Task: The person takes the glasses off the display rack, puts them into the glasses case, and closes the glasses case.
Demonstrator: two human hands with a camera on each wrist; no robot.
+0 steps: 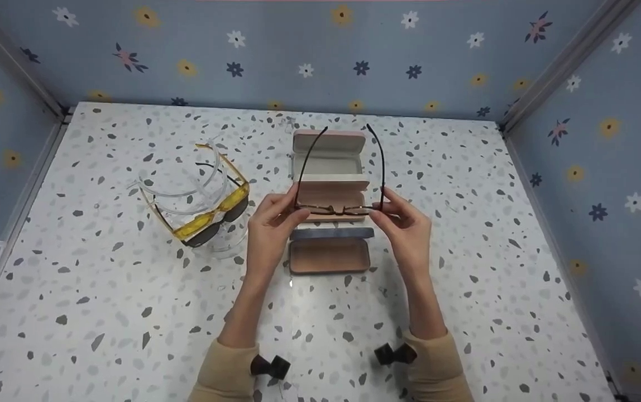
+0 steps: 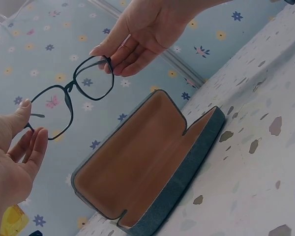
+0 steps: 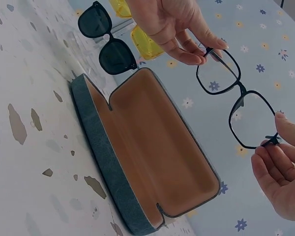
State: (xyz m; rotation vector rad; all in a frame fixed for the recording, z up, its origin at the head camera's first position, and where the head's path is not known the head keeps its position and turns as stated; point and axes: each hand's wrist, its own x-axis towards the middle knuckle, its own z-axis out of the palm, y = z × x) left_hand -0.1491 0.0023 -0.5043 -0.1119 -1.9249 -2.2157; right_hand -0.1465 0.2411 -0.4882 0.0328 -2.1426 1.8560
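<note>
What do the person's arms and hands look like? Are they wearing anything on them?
The left hand and right hand have no gloves. The left sleeve and right sleeve are plain tan and stop partway up the forearms. A small, blocky black gadget sticks out by the left cuff, and another black gadget by the right.

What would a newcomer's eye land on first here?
The dark-framed glasses, held up between the left hand and right hand, over the open cases in the head view. Next, the bright yellow glasses and dark sunglasses, bunched on the table left of the hands. Then the flowered blue wall behind.
</note>
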